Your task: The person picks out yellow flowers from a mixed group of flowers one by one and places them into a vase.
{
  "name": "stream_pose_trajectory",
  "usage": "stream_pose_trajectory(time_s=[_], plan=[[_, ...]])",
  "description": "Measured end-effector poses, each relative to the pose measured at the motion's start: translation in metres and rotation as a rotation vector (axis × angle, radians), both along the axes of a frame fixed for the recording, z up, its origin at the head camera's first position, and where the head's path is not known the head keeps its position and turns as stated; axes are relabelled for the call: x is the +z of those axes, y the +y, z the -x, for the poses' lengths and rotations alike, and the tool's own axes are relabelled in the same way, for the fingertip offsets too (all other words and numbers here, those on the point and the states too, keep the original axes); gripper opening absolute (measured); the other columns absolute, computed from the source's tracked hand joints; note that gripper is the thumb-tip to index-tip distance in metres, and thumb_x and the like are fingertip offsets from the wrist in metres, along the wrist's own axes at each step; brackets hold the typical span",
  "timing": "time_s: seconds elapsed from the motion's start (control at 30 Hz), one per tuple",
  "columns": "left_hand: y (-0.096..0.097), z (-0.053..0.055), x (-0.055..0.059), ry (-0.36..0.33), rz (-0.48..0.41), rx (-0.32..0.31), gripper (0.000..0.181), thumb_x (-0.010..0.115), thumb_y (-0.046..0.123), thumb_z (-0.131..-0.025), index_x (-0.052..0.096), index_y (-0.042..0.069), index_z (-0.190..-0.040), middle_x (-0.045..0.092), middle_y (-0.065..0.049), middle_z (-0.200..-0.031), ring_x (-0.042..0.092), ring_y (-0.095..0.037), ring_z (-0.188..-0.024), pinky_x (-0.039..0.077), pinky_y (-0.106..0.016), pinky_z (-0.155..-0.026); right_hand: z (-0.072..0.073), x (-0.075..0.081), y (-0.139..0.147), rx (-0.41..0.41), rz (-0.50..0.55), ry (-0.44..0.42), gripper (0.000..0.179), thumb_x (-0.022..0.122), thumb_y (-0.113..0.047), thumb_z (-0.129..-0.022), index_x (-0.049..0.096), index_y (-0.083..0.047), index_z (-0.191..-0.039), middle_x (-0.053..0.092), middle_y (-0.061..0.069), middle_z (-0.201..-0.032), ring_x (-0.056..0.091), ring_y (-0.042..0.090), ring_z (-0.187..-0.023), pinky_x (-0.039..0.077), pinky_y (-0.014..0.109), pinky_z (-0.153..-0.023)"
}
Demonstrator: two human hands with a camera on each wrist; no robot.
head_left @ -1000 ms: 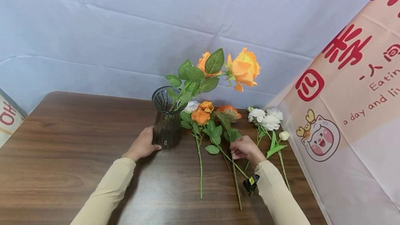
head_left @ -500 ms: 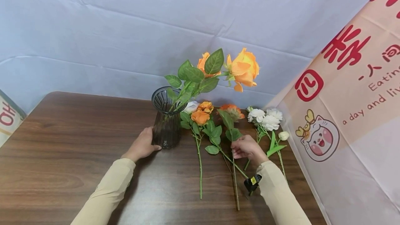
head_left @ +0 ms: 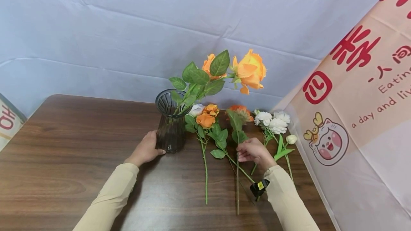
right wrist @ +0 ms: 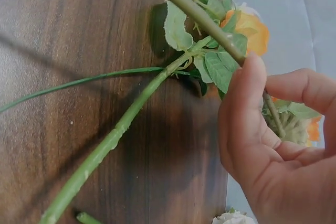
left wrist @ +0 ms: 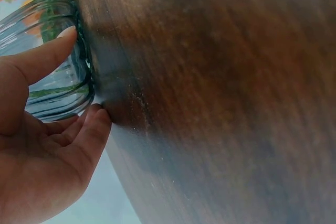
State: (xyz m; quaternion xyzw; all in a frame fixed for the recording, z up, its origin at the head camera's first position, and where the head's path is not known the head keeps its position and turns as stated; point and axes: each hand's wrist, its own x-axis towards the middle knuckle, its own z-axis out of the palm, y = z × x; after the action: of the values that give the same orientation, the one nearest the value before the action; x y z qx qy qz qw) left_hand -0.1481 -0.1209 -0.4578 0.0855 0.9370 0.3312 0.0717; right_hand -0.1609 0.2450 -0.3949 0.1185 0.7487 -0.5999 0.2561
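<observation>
My left hand (head_left: 146,149) holds the base of a dark ribbed glass vase (head_left: 171,134), thumb in front and fingers round the far side. In the left wrist view the thumb presses the glass (left wrist: 84,85) and the fingertips reach the table. Two orange roses (head_left: 251,70) with green leaves lean out of the vase to the right. My right hand (head_left: 252,151) pinches the stem of an orange flower (head_left: 241,112) between thumb and fingers. In the right wrist view its brownish stem (right wrist: 197,13) crosses above other stems, with part of it hidden by the hand.
Between vase and right hand lie smaller orange roses (head_left: 206,120) with green stems and a whitish bloom (head_left: 196,110). White flowers (head_left: 278,126) and a white tulip (head_left: 291,139) lie at the right edge. A pale cloth wall (head_left: 128,45) backs the wooden table (head_left: 80,145).
The lower end of the pinched stem has swung left, and its flower head has shifted slightly right. The left hand and vase stay put.
</observation>
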Motion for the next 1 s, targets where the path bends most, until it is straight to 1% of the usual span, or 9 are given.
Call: stream_pose_trajectory(time_s=[0.17,0.23,0.47,0.57,0.7,0.83,1.0], plan=[[0.0,-0.0005,0.0,-0.001,-0.002,-0.001,0.076,0.071,0.016,-0.079,0.027,-0.017,-0.131,0.035,-0.034,-0.129,0.033,-0.045,-0.121,0.03,-0.053,-0.099,0.0001,0.0014,-0.0008,-0.025,0.034,-0.006,0.008,0.049,0.006,-0.082,0.053,0.007,-0.076,0.056,0.009,-0.057,0.058,0.017,-0.047,0.054,0.03,-0.053],[0.0,-0.0006,0.0003,0.001,-0.003,0.0,0.076,0.071,0.016,-0.079,0.028,-0.017,-0.131,0.035,-0.034,-0.129,0.033,-0.045,-0.121,0.03,-0.052,-0.1,0.0002,0.0028,-0.0014,-0.021,0.048,-0.001,0.007,0.049,0.006,-0.083,0.052,0.008,-0.077,0.056,0.009,-0.057,0.059,0.017,-0.048,0.054,0.03,-0.053],[0.0001,-0.0009,0.0003,0.003,0.001,0.0,0.075,0.071,0.015,-0.079,0.028,-0.017,-0.131,0.035,-0.034,-0.129,0.034,-0.045,-0.121,0.031,-0.052,-0.099,0.0007,0.0073,-0.0045,-0.022,0.081,0.002,0.009,0.048,0.005,-0.084,0.051,0.013,-0.086,0.057,0.009,-0.058,0.059,0.017,-0.049,0.055,0.03,-0.055],[0.0002,-0.001,0.0001,-0.001,-0.003,0.003,0.075,0.071,0.016,-0.079,0.028,-0.017,-0.131,0.035,-0.034,-0.129,0.034,-0.045,-0.121,0.031,-0.052,-0.099,0.0011,0.0082,-0.0053,-0.033,0.108,0.001,0.009,0.047,0.006,-0.085,0.053,0.011,-0.082,0.057,0.009,-0.058,0.058,0.016,-0.049,0.055,0.029,-0.055],[0.0,-0.001,-0.0002,-0.001,-0.007,0.004,0.075,0.071,0.016,-0.079,0.028,-0.016,-0.132,0.035,-0.033,-0.129,0.034,-0.044,-0.121,0.031,-0.053,-0.099,0.001,0.009,-0.0056,-0.044,0.143,0.012,0.014,0.046,0.006,-0.086,0.055,0.006,-0.074,0.058,0.009,-0.058,0.058,0.015,-0.05,0.054,0.028,-0.055],[0.0,-0.0007,0.0,0.002,-0.005,0.002,0.075,0.071,0.015,-0.079,0.028,-0.016,-0.132,0.035,-0.034,-0.13,0.034,-0.044,-0.121,0.031,-0.053,-0.099,0.0013,0.009,-0.0056,-0.05,0.16,0.028,0.015,0.045,0.006,-0.087,0.054,0.006,-0.076,0.058,0.009,-0.059,0.059,0.015,-0.05,0.054,0.028,-0.056],[0.0003,-0.0004,-0.0003,-0.003,-0.001,0.004,0.075,0.071,0.016,-0.079,0.028,-0.016,-0.132,0.035,-0.034,-0.13,0.034,-0.044,-0.121,0.031,-0.053,-0.099,0.0019,0.0085,-0.0073,-0.069,0.157,0.029,0.01,0.045,0.007,-0.085,0.052,0.007,-0.078,0.058,0.01,-0.06,0.059,0.016,-0.051,0.055,0.029,-0.057]])
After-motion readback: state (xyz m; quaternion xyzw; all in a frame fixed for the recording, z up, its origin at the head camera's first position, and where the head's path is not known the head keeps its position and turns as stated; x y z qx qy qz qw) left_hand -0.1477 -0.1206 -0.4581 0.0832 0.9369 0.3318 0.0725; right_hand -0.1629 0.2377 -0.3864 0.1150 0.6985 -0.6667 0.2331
